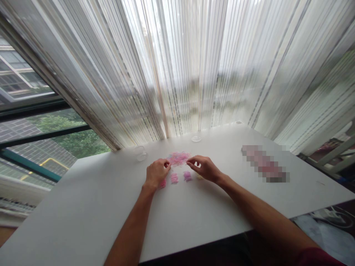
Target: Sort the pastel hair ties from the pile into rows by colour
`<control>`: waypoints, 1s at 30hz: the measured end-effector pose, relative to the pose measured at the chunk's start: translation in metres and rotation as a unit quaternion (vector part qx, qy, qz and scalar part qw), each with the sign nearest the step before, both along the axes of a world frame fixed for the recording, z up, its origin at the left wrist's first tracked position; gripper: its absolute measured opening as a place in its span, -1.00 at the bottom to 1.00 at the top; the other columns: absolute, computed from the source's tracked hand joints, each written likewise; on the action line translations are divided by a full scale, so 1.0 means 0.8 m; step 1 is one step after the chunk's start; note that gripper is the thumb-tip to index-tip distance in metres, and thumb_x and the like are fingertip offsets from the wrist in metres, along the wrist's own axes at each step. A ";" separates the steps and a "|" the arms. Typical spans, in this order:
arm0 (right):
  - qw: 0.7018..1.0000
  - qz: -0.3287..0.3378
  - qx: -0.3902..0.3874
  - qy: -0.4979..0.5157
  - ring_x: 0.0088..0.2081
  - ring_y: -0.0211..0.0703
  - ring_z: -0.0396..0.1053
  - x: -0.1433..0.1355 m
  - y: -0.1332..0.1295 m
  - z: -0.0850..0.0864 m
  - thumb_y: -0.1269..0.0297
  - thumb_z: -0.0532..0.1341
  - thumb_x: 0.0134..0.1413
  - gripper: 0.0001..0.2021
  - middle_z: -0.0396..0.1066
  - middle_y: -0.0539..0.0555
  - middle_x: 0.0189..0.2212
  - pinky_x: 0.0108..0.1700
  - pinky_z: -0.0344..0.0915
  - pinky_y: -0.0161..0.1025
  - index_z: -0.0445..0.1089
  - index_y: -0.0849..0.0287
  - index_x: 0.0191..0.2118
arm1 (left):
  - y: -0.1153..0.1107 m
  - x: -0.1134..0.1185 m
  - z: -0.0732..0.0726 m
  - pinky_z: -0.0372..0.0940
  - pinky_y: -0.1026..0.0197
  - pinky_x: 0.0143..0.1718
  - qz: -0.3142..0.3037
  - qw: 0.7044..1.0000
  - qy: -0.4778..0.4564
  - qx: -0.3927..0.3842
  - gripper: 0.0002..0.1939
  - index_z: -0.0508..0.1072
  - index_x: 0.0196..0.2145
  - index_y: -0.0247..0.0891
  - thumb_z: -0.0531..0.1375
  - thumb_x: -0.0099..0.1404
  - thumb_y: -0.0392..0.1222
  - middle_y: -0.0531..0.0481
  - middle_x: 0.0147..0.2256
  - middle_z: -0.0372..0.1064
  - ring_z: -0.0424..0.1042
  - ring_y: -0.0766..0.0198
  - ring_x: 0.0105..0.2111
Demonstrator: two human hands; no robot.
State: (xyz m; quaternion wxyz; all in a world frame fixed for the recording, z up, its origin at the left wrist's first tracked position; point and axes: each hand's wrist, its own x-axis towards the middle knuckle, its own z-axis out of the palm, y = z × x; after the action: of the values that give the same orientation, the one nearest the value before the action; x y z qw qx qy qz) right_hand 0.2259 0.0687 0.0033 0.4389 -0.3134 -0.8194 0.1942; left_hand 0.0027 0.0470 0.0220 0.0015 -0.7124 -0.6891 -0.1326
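Observation:
A loose heap of small, thin pink and mixed-colour pieces (179, 158) lies on the white table; they look like tiny elastic bands, but are too small to be sure. My left hand (157, 171) is at the heap's left edge, its fingers curled and thumb close to the forefinger. At the right edge, my right hand (206, 168) has thumb and forefinger pinched together. Whatever either hand holds is too small to make out. Nearer me is a row of small groups: deep pink (162, 183), light pink (174, 178), purple (188, 176) and pale yellow (199, 177), partly hidden by my right hand.
A clear round container (140, 153) stands beyond my left hand. A clear shallow dish or lid (196, 138) lies near the table's (91, 207) back edge. A long pixelated object (263, 164) rests to the right. Striped sheer curtains (191, 66) hang behind the table.

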 end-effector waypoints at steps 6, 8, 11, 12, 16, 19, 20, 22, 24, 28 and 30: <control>1.000 0.007 0.008 -0.014 -0.43 -0.25 0.39 0.001 0.001 -0.003 0.24 0.14 0.24 -0.79 0.52 0.08 -0.39 -0.34 0.35 -0.31 0.50 0.18 -0.27 | 0.004 -0.018 0.001 0.29 0.21 -0.30 0.035 0.999 -0.006 -0.001 -0.74 0.58 -0.25 -0.09 0.13 0.30 0.00 0.03 -0.23 0.55 0.49 0.11 -0.23; 1.000 0.006 0.005 -0.018 -0.43 -0.25 0.39 0.001 0.002 -0.005 0.25 0.14 0.24 -0.80 0.52 0.08 -0.39 -0.34 0.35 -0.31 0.50 0.18 -0.26 | 0.002 -0.018 0.005 0.29 0.21 -0.29 0.031 0.999 -0.020 0.011 -0.72 0.59 -0.26 -0.11 0.11 0.32 0.00 0.01 -0.22 0.55 0.49 0.11 -0.22; 1.000 0.011 -0.002 -0.025 -0.44 -0.25 0.39 0.000 0.002 -0.007 0.25 0.14 0.25 -0.79 0.53 0.09 -0.37 -0.33 0.34 -0.30 0.50 0.18 -0.25 | -0.007 -0.013 0.015 0.28 0.24 -0.29 -0.007 0.997 -0.075 0.036 -0.74 0.58 -0.23 -0.14 0.12 0.32 -0.02 0.01 -0.22 0.54 0.48 0.20 -0.29; 1.000 0.015 -0.004 -0.027 -0.44 -0.25 0.39 -0.001 0.002 -0.007 0.25 0.14 0.25 -0.79 0.53 0.09 -0.37 -0.33 0.34 -0.30 0.50 0.18 -0.25 | -0.012 -0.011 0.018 0.28 0.26 -0.30 -0.039 0.994 -0.097 0.039 -0.75 0.57 -0.21 -0.14 0.14 0.31 -0.02 0.02 -0.22 0.55 0.46 0.24 -0.35; 0.998 0.045 -0.008 -0.032 -0.43 -0.25 0.38 -0.005 -0.003 -0.007 0.22 0.14 0.25 -0.79 0.52 0.09 -0.38 -0.32 0.33 -0.31 0.50 0.18 -0.22 | -0.033 0.003 0.016 0.27 0.30 -0.37 -0.172 0.970 -0.164 0.040 -0.71 0.51 -0.09 -0.15 0.21 0.27 -0.03 0.05 -0.25 0.54 0.33 0.36 -0.51; 0.996 0.079 -0.011 -0.046 -0.43 -0.27 0.36 -0.009 -0.010 -0.001 0.22 0.14 0.26 -0.78 0.49 0.06 -0.42 -0.33 0.30 -0.34 0.50 0.18 -0.23 | -0.042 0.010 0.006 0.26 0.31 -0.37 -0.204 0.957 -0.193 0.069 -0.73 0.51 -0.09 -0.16 0.20 0.30 -0.05 0.04 -0.25 0.54 0.29 0.39 -0.53; 0.995 0.086 -0.012 -0.053 -0.43 -0.27 0.35 -0.010 -0.013 0.001 0.22 0.13 0.26 -0.78 0.47 0.06 -0.44 -0.33 0.30 -0.34 0.50 0.18 -0.24 | -0.043 0.010 0.004 0.26 0.32 -0.37 -0.212 0.954 -0.197 0.078 -0.76 0.52 -0.12 -0.16 0.19 0.31 -0.06 0.04 -0.25 0.54 0.28 0.40 -0.54; 0.994 0.091 -0.011 -0.063 -0.44 -0.28 0.34 -0.012 -0.018 0.005 0.21 0.13 0.27 -0.77 0.46 0.05 -0.46 -0.34 0.28 -0.35 0.50 0.19 -0.26 | -0.044 0.009 0.002 0.25 0.32 -0.38 -0.227 0.950 -0.197 0.087 -0.79 0.54 -0.18 -0.17 0.18 0.33 -0.07 0.03 -0.27 0.53 0.26 0.40 -0.54; 0.994 0.088 -0.006 -0.070 -0.44 -0.28 0.33 -0.013 -0.020 0.007 0.21 0.13 0.27 -0.77 0.45 0.04 -0.47 -0.34 0.27 -0.35 0.49 0.19 -0.26 | -0.044 0.006 0.002 0.23 0.33 -0.40 -0.237 0.948 -0.197 0.083 -0.81 0.55 -0.21 -0.17 0.18 0.32 -0.09 0.02 -0.31 0.52 0.24 0.40 -0.55; 0.993 0.091 -0.002 -0.080 -0.43 -0.28 0.33 -0.014 -0.021 0.004 0.27 0.16 0.24 -0.83 0.45 0.03 -0.47 -0.32 0.28 -0.34 0.48 0.18 -0.28 | -0.044 -0.003 0.006 0.21 0.34 -0.42 -0.241 0.946 -0.206 0.059 -0.85 0.56 -0.26 -0.18 0.20 0.30 -0.14 0.04 -0.37 0.49 0.23 0.39 -0.54; 0.992 0.094 -0.001 -0.080 -0.43 -0.28 0.33 -0.015 -0.021 0.001 0.30 0.17 0.21 -0.86 0.46 0.03 -0.48 -0.31 0.28 -0.33 0.48 0.18 -0.29 | -0.044 -0.006 0.006 0.20 0.34 -0.42 -0.247 0.942 -0.221 0.044 -0.88 0.56 -0.28 -0.19 0.22 0.27 -0.16 0.05 -0.38 0.49 0.24 0.39 -0.52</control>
State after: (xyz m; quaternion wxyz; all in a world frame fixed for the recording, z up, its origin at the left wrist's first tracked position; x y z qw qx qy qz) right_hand 0.2137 0.0519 0.0044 0.3518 -0.2497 -0.8775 0.2094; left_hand -0.0025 0.0119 0.0267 -0.1523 -0.8126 -0.4677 -0.3127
